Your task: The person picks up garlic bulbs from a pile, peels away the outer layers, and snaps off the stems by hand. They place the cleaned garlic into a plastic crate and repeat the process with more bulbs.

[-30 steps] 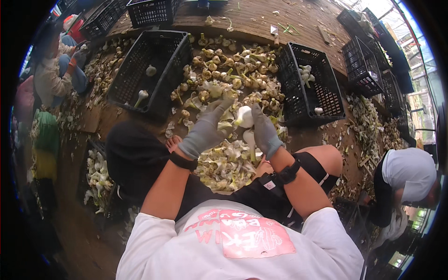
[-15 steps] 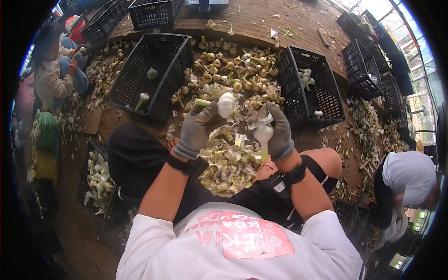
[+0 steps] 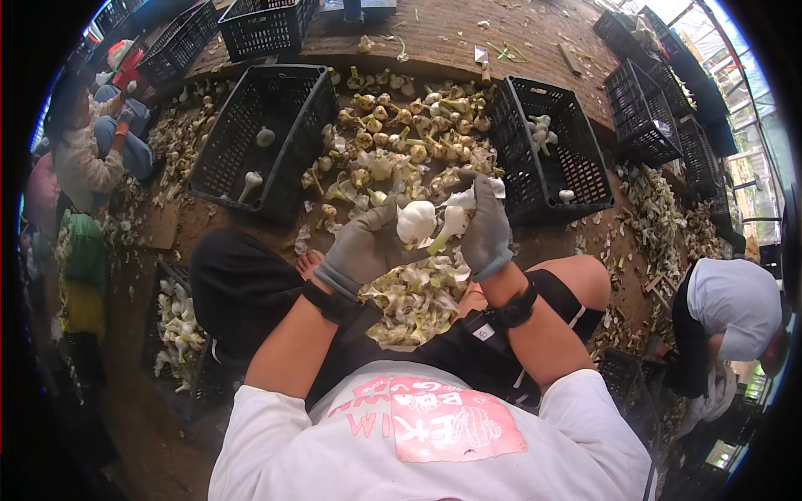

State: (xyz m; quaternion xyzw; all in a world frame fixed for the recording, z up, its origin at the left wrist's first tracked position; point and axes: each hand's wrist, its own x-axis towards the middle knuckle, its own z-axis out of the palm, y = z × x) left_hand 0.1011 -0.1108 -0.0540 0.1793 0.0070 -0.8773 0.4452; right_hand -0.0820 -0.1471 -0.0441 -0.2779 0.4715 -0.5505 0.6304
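Grey work gloves cover both of my hands. My left hand is closed on a clean white garlic bulb, held out at its fingertips. Close beside it, my right hand grips a second garlic bulb, whose green stem slants down and to the left. Loose papery skin shows at the right fingers. Below the hands, between my legs, lies a heap of peeled garlic skins. Beyond them spreads a pile of unpeeled garlic bulbs with cut stems.
A black crate at left and another black crate at right each hold a few peeled bulbs. By my left knee stands a crate of garlic. One person sits at far left, another bends at right.
The left hand's bulb has turned, its green stem no longer showing at the left. The right hand's bulb has risen and tilted, coming nearer the other one.
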